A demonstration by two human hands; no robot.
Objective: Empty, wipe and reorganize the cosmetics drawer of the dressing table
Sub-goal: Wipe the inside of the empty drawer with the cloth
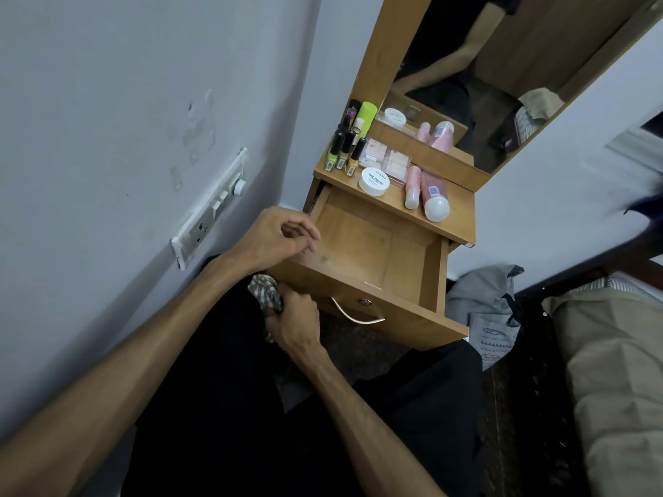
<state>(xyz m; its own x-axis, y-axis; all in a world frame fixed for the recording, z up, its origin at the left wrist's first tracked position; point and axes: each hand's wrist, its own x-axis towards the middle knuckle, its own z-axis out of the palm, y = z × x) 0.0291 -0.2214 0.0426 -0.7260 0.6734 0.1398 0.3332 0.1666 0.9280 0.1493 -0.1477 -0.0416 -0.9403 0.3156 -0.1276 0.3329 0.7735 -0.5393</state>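
head view: only one camera, so this is all I've got

drawer (373, 252): pulled out toward me from the dressing table (455, 224), nothing lying in it that I can see, just the bare wood bottom

drawer front: curved metal handle (353, 314) with a small round lock (365, 302) just above it

left hand (278, 238): hovering at the drawer's near-left corner, fingers loosely curled, not holding anything

right hand (294, 322): lower down in front of the drawer front, fingers wrapped tight round a striped cloth (265, 292), which bunches out the top of the fist

table top: all the cosmetics sit here, beyond the drawer

nail polish bottles (344, 152): standing in a cluster at the far left, next to a lime green tube (366, 118)

white jar (374, 181): middle, lid reads NAIL POLISH, clear cases (387, 159) right behind it

pink bottles (427, 193): two lying on their sides at the right, white caps pointing toward me

mirror (495, 84): behind the top, reflecting the jar and bottles

wall on the left: white switch panel (211, 209) with a dial

right of the table: grey bag (488, 310) on the floor, beige bedding (617, 371) on the near right
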